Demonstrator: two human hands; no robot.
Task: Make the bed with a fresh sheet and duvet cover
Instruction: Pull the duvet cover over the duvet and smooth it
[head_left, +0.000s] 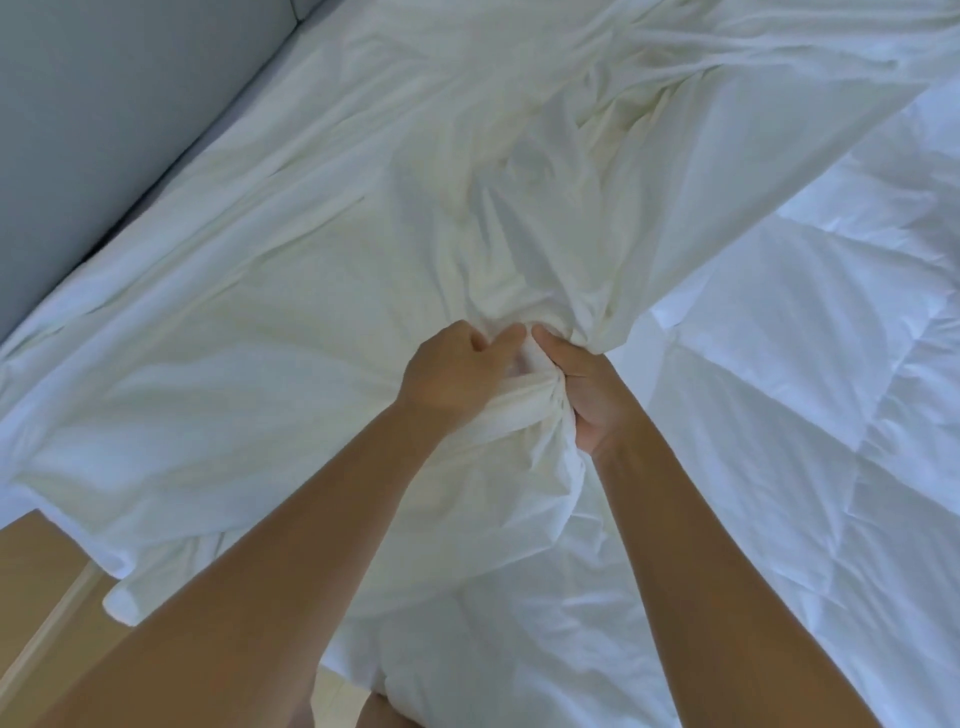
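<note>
Duvet cover (322, 291) lies left of the quilted duvet (810, 332).

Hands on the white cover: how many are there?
2. The left hand grips the bunched duvet cover at the picture's middle; the right hand grips the same bunch, just beside it.

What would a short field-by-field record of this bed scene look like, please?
left hand: grips a bunch of the cloth
right hand: grips the same bunch, close beside the left hand
cloth: cream-white, wrinkled, spread across the bed; sheet or cover, cannot tell
duvet: white, quilted, on the right, partly under the cloth
panel: grey, upper left, along the bed's edge
floor: wood-coloured, lower left
</note>
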